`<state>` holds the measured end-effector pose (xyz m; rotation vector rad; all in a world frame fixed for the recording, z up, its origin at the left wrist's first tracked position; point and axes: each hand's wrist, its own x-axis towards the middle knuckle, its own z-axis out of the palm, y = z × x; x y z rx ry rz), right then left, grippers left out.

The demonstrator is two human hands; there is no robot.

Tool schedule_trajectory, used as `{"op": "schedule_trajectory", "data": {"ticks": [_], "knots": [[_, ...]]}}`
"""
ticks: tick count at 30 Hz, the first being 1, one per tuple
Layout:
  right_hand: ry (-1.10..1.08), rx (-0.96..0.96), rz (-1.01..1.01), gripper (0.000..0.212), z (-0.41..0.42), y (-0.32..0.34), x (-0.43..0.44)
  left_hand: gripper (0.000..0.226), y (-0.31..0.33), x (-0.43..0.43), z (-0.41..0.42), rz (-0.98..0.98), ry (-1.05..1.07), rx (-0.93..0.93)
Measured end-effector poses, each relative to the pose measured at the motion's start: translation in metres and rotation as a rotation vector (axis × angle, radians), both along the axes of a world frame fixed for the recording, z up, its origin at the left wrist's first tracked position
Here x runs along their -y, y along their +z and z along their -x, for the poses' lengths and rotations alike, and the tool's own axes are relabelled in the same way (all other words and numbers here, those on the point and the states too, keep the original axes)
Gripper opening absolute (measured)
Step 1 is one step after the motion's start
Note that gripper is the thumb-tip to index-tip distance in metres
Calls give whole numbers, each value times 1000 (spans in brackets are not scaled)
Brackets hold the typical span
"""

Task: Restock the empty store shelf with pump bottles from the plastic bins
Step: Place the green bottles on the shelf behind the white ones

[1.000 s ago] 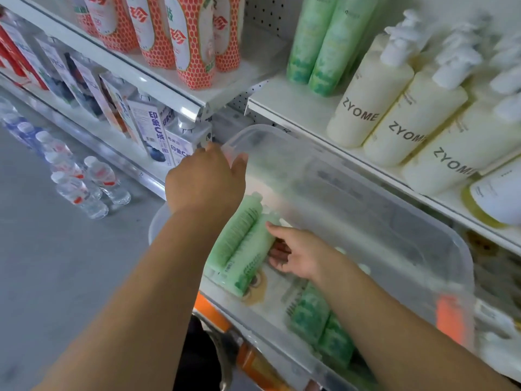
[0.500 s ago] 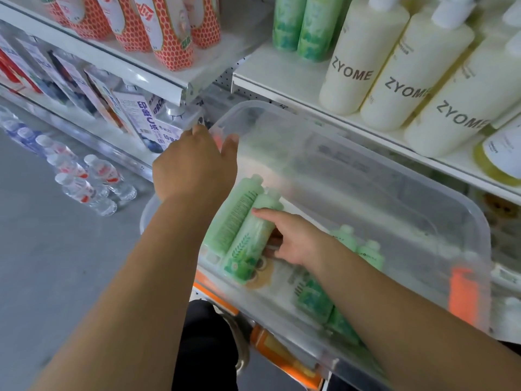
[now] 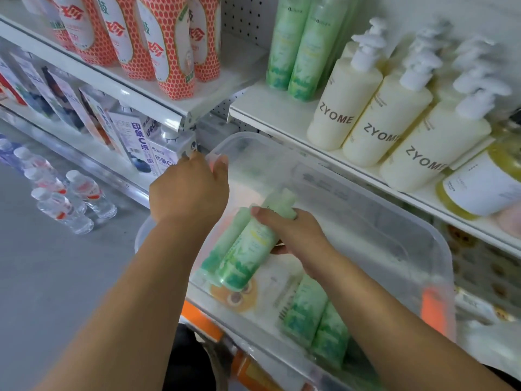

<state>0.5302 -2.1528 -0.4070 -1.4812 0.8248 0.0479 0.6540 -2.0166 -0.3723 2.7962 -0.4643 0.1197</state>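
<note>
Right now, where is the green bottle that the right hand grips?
Head view, centre: the green bottle is in the left end of the clear plastic bin, held by the right hand, beside a second bottle.

A shop aisle is shown: white metal shelves (image 3: pixel 262 114) are stocked with rows of identical ZYOME pump bottles (image 3: pixel 342 108), orange refill pouches (image 3: pixel 166 46) and cartons (image 3: pixel 132 136).

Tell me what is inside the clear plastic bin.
Four green bottles lie in the clear plastic bin; the right hand grips one. The right forearm covers whatever lies beneath it.
</note>
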Motion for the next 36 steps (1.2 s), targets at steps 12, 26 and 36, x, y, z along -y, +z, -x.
{"op": "schedule_trajectory", "data": {"ticks": [12,26,36], "knots": [[120,136,1025,62,-12,120,4,54,18,-12,-8,369,108,-256],[71,224,1249,76,-144,201,38,61,20,-14,-3,423,91,-254],[86,27,1182,93,-183,186,56,54,12,-14,-3,383,103,-176]]}}
